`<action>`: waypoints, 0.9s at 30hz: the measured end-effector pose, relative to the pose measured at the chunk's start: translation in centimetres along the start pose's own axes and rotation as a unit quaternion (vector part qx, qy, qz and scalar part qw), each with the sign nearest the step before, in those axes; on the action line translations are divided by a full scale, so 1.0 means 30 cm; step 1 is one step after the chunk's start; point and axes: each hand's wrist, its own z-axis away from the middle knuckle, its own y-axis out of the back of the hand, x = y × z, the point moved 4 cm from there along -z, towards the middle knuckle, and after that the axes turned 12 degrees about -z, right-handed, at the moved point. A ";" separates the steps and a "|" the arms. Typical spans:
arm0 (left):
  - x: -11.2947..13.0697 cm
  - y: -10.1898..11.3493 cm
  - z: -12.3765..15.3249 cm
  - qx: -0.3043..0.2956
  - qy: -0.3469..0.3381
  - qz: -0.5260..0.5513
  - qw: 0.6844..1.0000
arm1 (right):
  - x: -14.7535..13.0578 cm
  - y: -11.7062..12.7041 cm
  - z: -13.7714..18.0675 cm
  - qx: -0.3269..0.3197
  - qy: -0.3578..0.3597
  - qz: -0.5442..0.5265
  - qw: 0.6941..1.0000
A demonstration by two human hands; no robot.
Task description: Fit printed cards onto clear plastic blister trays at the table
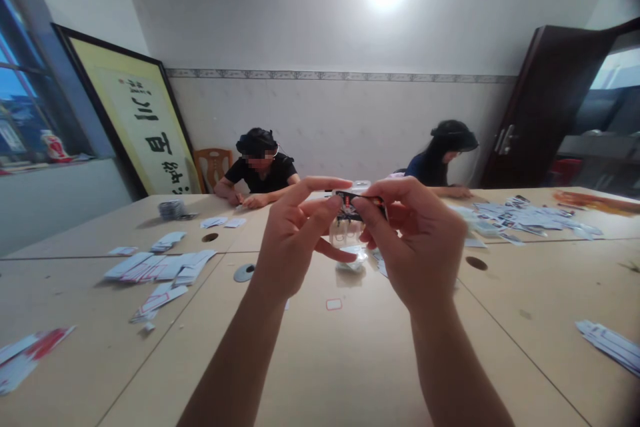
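Note:
Held up in front of me over the table is a small clear plastic pack [349, 233] with a black printed card [346, 210] across its upper part. My left hand [293, 233] pinches its left side, the thumb on the card and the other fingers behind and below. On the right, my right hand [423, 240] grips the card's other end, its thumb pressed on the front. Fingers of both hands hide parts of the pack. Beneath it, another clear plastic piece [350, 261] lies on the table. Closer to me is a small white label with a red border [334, 304].
Stacks of white cards [160, 267] lie on the left, with a grey stack [171, 209] behind. Loose cards [525, 219] are spread at the right. Two people [260, 167] sit across the table [350, 360]. Cable holes [476, 263] pierce its top.

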 end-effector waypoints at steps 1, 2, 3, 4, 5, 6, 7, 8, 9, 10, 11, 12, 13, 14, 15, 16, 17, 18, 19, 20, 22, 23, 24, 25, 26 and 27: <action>0.001 0.000 0.000 0.001 -0.003 -0.001 1.000 | 0.000 0.000 0.000 0.000 0.000 0.000 1.000; 0.001 -0.001 0.000 0.001 -0.005 -0.003 1.000 | 0.000 -0.001 0.000 0.001 0.000 -0.001 1.000; 0.002 -0.002 0.001 0.002 -0.007 -0.003 1.000 | 0.001 -0.002 -0.001 0.002 0.000 -0.001 1.000; 0.003 -0.003 0.002 0.001 -0.008 -0.004 1.000 | 0.001 -0.002 -0.001 0.003 0.001 -0.001 1.000; 0.003 -0.004 0.002 0.002 -0.008 -0.004 1.000 | 0.001 -0.002 -0.001 0.004 0.001 -0.001 1.000; 0.003 -0.005 0.003 0.002 -0.008 -0.004 1.000 | 0.001 -0.002 -0.002 0.004 0.002 0.000 1.000; 0.004 -0.006 0.004 0.003 -0.008 -0.004 1.000 | 0.001 -0.003 -0.002 0.004 0.002 0.001 1.000; 0.005 -0.007 0.004 0.003 -0.007 -0.004 1.000 | 0.000 -0.002 -0.002 0.004 0.001 0.001 1.000; 0.005 -0.007 0.004 0.003 -0.006 -0.004 1.000 | 0.000 -0.002 -0.002 0.003 0.000 0.001 1.000; 0.006 -0.007 0.004 0.004 -0.005 -0.004 1.000 | 0.000 -0.002 -0.002 0.000 -0.001 0.001 1.000; 0.007 -0.007 0.004 0.005 -0.005 -0.005 1.000 | -0.001 -0.002 -0.002 -0.001 -0.003 0.001 1.000; 0.007 -0.006 0.004 0.008 -0.003 -0.006 1.000 | -0.001 -0.001 -0.002 -0.002 -0.004 0.001 1.000; 0.007 -0.006 0.004 0.010 -0.001 -0.009 1.000 | -0.001 -0.001 -0.002 -0.002 -0.005 0.002 1.000; 0.007 -0.005 0.003 0.012 0.001 -0.012 1.000 | -0.001 -0.001 -0.001 -0.002 -0.005 0.003 1.000; 0.007 -0.004 0.003 0.015 0.003 -0.016 1.000 | -0.001 0.000 -0.002 -0.002 -0.005 0.004 1.000; 0.006 -0.003 0.003 0.017 0.005 -0.020 1.000 | -0.001 -0.001 -0.002 -0.002 -0.006 0.004 1.000; 0.005 -0.002 0.003 0.020 0.006 -0.023 1.000 | -0.001 -0.001 -0.002 -0.002 -0.006 0.003 1.000; 0.005 -0.002 0.003 0.020 0.007 -0.026 0.999 | -0.001 -0.002 -0.002 -0.003 -0.006 0.002 1.000; 0.004 -0.002 0.003 0.020 0.006 -0.026 0.999 | -0.002 -0.002 -0.003 -0.004 -0.005 0.001 1.000; 0.004 -0.003 0.003 0.020 0.004 -0.026 0.999 | -0.002 -0.002 -0.003 -0.006 -0.004 0.001 1.000; 0.004 -0.005 0.003 0.017 -0.001 -0.026 1.000 | -0.003 -0.002 -0.003 -0.007 -0.002 0.004 1.000; 0.005 -0.006 0.003 0.018 -0.003 -0.027 0.999 | -0.002 -0.002 -0.003 -0.007 -0.002 0.006 1.000; 0.006 -0.007 0.003 0.022 -0.005 -0.029 0.999 | -0.002 -0.001 -0.003 -0.006 -0.002 0.009 1.000; 0.007 -0.007 0.004 0.027 -0.003 -0.033 0.999 | -0.001 -0.001 -0.003 -0.004 -0.002 0.012 1.000; 0.008 -0.008 0.004 0.032 0.001 -0.039 0.999 | 0.000 0.000 -0.002 -0.001 -0.002 0.014 1.000; 0.009 -0.008 0.005 0.036 0.004 -0.043 0.998 | 0.002 0.000 -0.002 -0.001 -0.001 0.015 1.000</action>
